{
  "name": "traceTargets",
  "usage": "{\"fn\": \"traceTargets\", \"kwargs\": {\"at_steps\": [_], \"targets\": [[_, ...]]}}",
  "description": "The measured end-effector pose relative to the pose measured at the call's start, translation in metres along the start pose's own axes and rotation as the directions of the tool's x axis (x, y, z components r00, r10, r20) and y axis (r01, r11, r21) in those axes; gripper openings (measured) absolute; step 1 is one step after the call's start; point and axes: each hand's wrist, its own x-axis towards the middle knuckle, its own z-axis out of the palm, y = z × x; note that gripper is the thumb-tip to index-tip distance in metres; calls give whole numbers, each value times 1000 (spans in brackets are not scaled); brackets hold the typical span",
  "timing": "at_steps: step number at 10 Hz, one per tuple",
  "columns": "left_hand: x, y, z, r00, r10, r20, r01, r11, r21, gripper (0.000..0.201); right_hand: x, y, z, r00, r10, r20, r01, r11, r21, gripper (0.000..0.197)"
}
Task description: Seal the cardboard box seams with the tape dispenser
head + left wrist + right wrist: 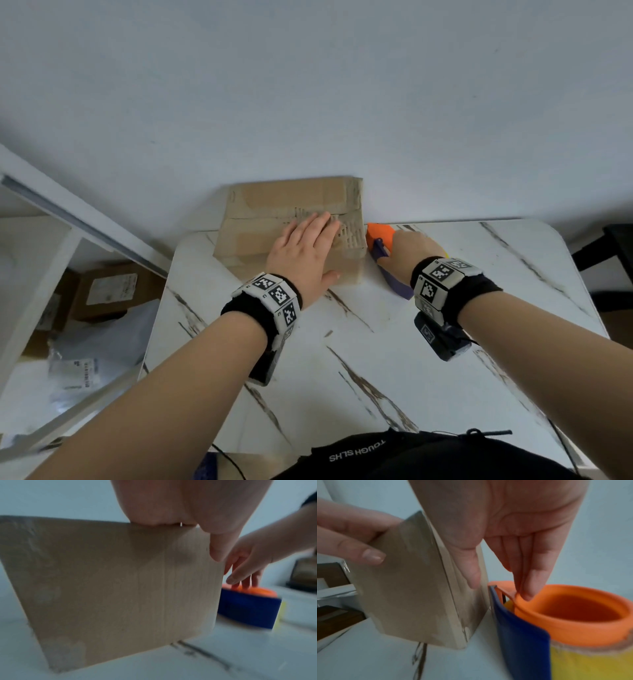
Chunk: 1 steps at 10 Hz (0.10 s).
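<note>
A worn brown cardboard box (274, 205) stands at the far edge of the marble table (376, 359), its top seam running left to right. My left hand (305, 243) lies flat on the box top with fingers straight and the thumb down over the near face (111, 588). Right beside the box's right side lies an orange and blue tape dispenser (380, 236) with a yellow tape roll (590, 662). My right hand (407, 250) reaches down onto it. Its straight fingertips (529, 593) touch the orange hub rim (573, 622), and the thumb points down along the box side, apart from the dispenser.
A pale wall rises just behind the box. On the floor to the left lie brown parcels (106, 291) and plastic mailer bags (99, 346) beside a white frame (68, 212). Dark furniture (613, 260) stands off the table's right edge.
</note>
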Motion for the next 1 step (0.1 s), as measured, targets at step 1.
{"fn": "traceTargets", "kwargs": {"at_steps": [1], "targets": [[-2, 0, -18, 998, -57, 4, 57, 989, -137, 66, -15, -11, -18, 997, 33, -65, -31, 999, 29, 27]]}}
